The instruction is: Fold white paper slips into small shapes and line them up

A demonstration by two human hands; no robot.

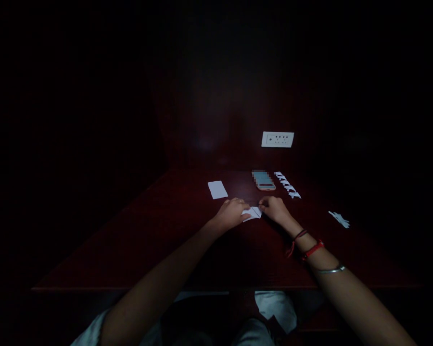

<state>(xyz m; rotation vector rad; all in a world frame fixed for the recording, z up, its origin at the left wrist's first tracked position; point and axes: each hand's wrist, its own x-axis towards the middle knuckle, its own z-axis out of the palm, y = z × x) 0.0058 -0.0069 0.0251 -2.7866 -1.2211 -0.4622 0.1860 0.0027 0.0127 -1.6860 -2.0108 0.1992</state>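
A small white folded paper lies on the dark red table, and both hands press on it. My left hand is curled, its fingers pinching the paper's left edge. My right hand is closed on the paper's right corner. Red string bracelets and a metal bangle circle my right wrist. The scene is very dim.
A white paper stack lies behind my left hand. A phone sits behind my right hand, beside a row of small folded paper pieces. More folded pieces lie at the right. A white wall socket is behind.
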